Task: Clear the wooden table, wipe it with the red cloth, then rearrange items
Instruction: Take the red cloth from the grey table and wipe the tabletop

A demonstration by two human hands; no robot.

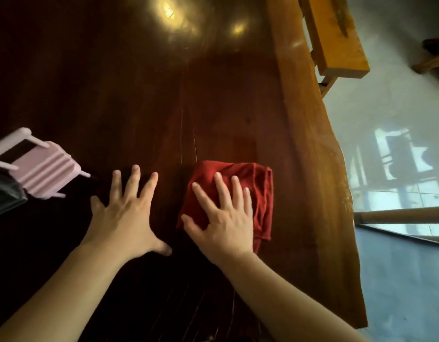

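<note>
- We pressed our right hand (223, 215) flat, fingers spread, on the bunched red cloth (253, 188); nothing was pinched, the palm only bore down on it.
- The cloth lay on the dark polished wooden table (139, 95), right of centre and near its lighter right edge.
- Our left hand (124, 213) was splayed open on the bare wood just left of the cloth, holding nothing and apparently bracing us.
- A pink ribbed plastic rack (45, 169) sat at the far left, well apart from the cloth, with a dark object (3, 196) beside it that we could not identify.
- We judged the cloth soft, light and limp: it would fold and slide under the palm, so broad flat pressure across its middle suited it better than gripping an edge.
- The glossy wood looked slippery, so the cloth should glide easily.
</note>
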